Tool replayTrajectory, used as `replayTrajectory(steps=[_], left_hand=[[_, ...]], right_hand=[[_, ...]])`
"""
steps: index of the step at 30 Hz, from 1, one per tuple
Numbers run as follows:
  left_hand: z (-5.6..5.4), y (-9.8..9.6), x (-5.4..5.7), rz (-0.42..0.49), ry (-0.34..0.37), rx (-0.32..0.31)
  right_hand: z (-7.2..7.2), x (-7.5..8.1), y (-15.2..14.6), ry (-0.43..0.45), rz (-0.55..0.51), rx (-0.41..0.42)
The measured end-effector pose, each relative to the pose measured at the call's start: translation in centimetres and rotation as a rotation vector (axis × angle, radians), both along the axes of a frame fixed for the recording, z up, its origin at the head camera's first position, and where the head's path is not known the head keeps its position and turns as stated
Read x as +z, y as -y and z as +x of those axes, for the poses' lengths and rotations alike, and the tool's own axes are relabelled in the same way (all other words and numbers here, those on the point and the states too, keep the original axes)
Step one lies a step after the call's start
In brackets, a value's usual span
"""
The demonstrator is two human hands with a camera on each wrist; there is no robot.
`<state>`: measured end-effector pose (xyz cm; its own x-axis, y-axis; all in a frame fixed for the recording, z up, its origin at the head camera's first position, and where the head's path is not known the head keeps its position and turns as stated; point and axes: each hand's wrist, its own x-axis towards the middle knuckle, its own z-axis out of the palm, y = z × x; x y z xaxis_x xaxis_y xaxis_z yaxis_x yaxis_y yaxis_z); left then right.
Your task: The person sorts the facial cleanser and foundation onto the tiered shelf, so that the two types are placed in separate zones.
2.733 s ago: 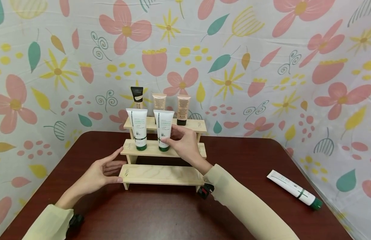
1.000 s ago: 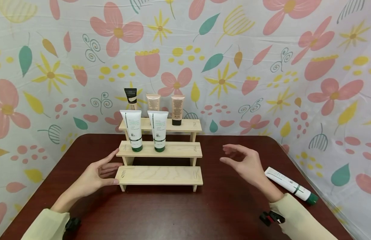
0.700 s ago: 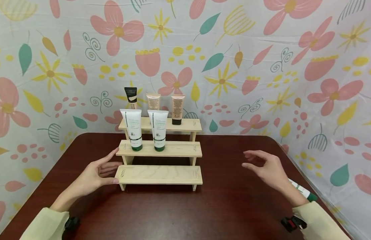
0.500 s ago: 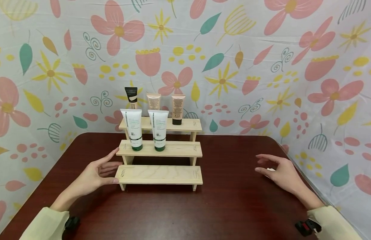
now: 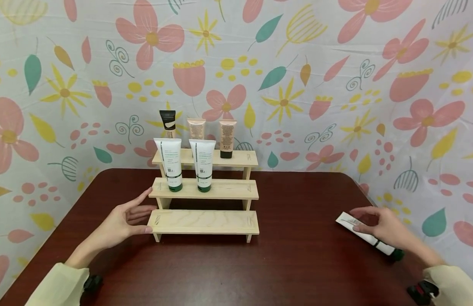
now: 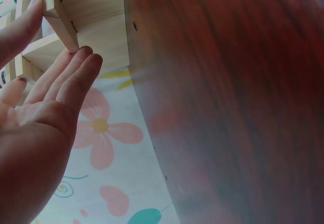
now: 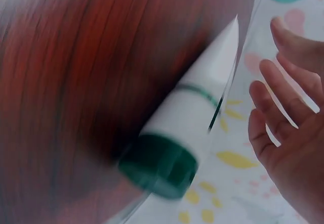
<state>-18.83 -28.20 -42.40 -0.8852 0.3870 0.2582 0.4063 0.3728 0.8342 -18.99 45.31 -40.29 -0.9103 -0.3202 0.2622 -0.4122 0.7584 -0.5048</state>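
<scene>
Your right hand (image 5: 383,227) hovers over the white plastic tube with a green cap (image 5: 368,238), which lies flat near the right edge of the dark red-brown tabletop (image 5: 297,272). Grip spread, fingers loosely bent, not yet closed on the tube.

Your left hand (image 5: 123,221) rests flat, grip spread, against the left end of the three-step pale wooden rack (image 5: 203,222) toward the tabletop's far edge. Two white upright tubes (image 5: 187,163) stand on its middle step.

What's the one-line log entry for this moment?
left hand: steadies wooden rack | right hand: open over lying white tube, no grip | two white tubes stand on middle shelf
</scene>
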Motion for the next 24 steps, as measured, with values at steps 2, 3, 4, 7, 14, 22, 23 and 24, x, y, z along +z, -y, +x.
replayTrajectory(steps=[2,3,4,7,14,22,23,24], left_hand=[[0.0,-0.1,0.0,0.0,0.0,0.0],[0.1,-0.1,0.0,0.0,0.001,-0.003],[0.1,-0.1,0.1,0.0,0.0,-0.005],[0.1,-0.1,0.1,0.004,-0.001,-0.007],[0.1,-0.2,0.2,0.005,0.006,-0.009],[0.1,-0.2,0.1,0.012,-0.008,-0.013],[0.1,-0.1,0.1,0.014,-0.012,-0.014],[0.1,-0.1,0.1,0.017,-0.014,-0.016]], right_hand=[[0.0,-0.1,-0.9,0.031,-0.007,0.019],[0.0,-0.1,-1.4,0.044,-0.007,0.029],[0.0,-0.1,-1.8,0.07,-0.013,0.038],[-0.1,-0.1,-3.1,0.137,-0.002,0.051],[-0.3,0.1,-5.0,0.314,0.029,0.08],[-0.8,-0.4,-5.9,0.402,-0.012,0.143],[-0.8,-0.4,-5.9,0.406,-0.01,0.146],[-0.8,-0.4,-5.9,0.412,-0.014,0.148]])
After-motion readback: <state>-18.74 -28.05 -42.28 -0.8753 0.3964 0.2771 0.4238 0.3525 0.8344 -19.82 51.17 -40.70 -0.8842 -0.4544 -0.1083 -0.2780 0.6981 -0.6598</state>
